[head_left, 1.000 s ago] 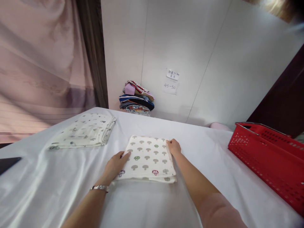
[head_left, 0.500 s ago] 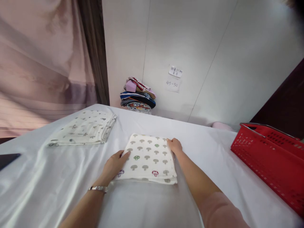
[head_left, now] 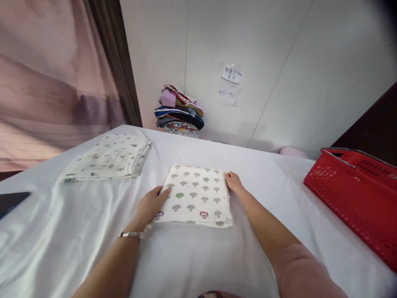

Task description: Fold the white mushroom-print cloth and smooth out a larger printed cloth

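Observation:
A white cloth [head_left: 195,196] printed with grey, green and red mushrooms lies folded into a near-square in front of me. My left hand [head_left: 154,203] grips its left edge, the thumb lying on top and the other fingers partly hidden. At the far right corner, my right hand [head_left: 234,182] pinches the edge with curled fingers. Another folded white cloth [head_left: 111,157] with small scattered prints rests farther back on the left, apart from both hands.
White fabric [head_left: 186,256] with creases covers the table. A red perforated basket [head_left: 353,198] with metal handles stands at right. Folded textiles [head_left: 180,109] are stacked by the wall beyond the far edge. A dark flat object [head_left: 12,203] lies at the left edge.
The view has tilted slightly downward, so everything sits higher in the picture. My right hand has shifted slightly outward at the corner; the left keeps its hold on the mushroom cloth.

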The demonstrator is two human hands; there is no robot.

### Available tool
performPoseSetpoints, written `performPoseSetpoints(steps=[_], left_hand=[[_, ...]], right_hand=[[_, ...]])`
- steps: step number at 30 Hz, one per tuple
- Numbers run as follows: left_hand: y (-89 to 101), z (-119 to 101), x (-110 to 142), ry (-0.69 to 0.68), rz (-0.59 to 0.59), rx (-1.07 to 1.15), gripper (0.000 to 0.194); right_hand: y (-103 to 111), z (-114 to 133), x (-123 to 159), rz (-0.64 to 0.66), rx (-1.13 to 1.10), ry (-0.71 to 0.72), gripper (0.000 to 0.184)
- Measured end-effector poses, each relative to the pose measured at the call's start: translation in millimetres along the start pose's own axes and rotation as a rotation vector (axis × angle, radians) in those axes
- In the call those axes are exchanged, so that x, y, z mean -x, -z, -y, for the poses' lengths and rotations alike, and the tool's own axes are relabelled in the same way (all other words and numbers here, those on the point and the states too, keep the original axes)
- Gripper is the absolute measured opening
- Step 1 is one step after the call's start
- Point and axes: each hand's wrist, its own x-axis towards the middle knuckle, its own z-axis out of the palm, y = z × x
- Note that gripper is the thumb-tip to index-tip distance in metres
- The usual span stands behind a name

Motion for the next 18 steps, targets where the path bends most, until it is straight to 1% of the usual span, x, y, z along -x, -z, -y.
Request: performPoseSetpoints(steps=[3,9,14,18], left_hand=[[0.7,-0.6,0.7,-0.004,0.005,0.007,0.051],[1.0,-2.3,0.4,0.001,-0.012,-0.026,0.049],[0.8,-1.4,-0.6,-0.005,-0.009,-0.020,0.050],[1.5,-0.8,-0.6,-0.012,-0.006,-0.024,0.051]], right_hand=[[3.7,-4.5,18.8,0.008,-0.064,0.053,0.031],[5.6,-10.2,67.7,0.034,-0.137,0.126,0.032],[11.4,-4.3,98.5,0.057,-0.070,0.097,0.032],[13.5,3.1,106.4,0.066,0.029,0.070,0.030]])
